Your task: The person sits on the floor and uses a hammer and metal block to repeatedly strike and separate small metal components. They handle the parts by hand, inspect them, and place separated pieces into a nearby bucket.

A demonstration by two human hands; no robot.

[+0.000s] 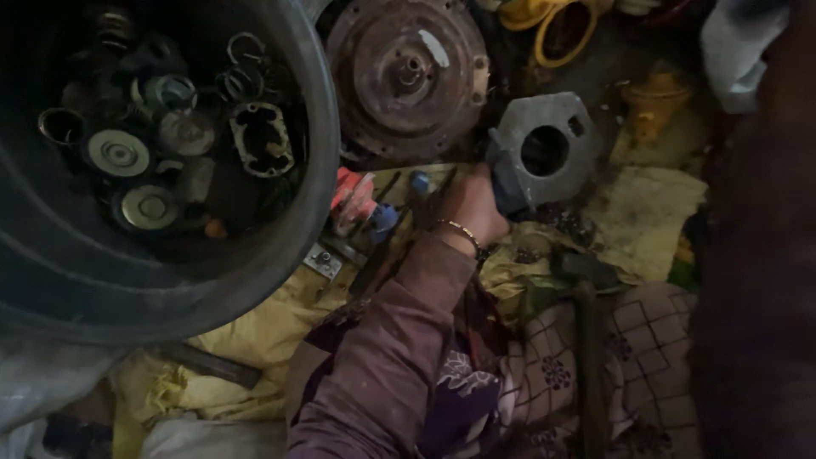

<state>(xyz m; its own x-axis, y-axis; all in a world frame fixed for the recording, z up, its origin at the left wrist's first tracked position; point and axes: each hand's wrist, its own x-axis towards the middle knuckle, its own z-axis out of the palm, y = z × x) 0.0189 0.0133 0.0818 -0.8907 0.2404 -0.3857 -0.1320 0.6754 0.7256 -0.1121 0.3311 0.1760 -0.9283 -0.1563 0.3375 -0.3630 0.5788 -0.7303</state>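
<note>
left hand (472,204) grips grey metal plate (544,153); fingers clamped on its lower-left edge; right hand unseen

Only one view here, and it's riding on the person's head, looking steeply down over a purple sleeve (382,357) at a cluttered floor. It's sitting pretty close, so a big black tub (170,280) of metal rings is filling the upper left, while a rusty round disc (406,76) is sitting at the top middle. The right edge is getting swallowed by something dark and blurry right up against the lens. No second camera is sharing any of this.
</note>
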